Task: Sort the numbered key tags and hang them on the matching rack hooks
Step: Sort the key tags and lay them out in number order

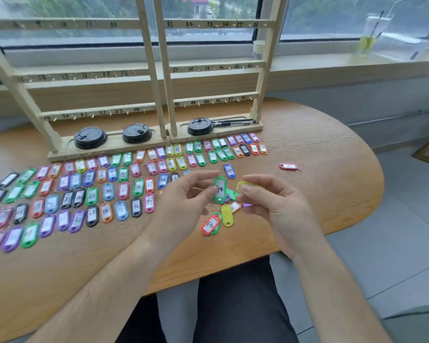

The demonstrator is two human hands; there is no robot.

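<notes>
Seemingly, in the head view, the left hand pinches a green key tag upright, probably so its label can be read; the right hand pinches a yellow tag. Both hover over a small unsorted heap beside the laid-out rows, and the rack hooks look bare

Black tag reads 36, blue tag 34; rack rail shows 44, 45.
</notes>
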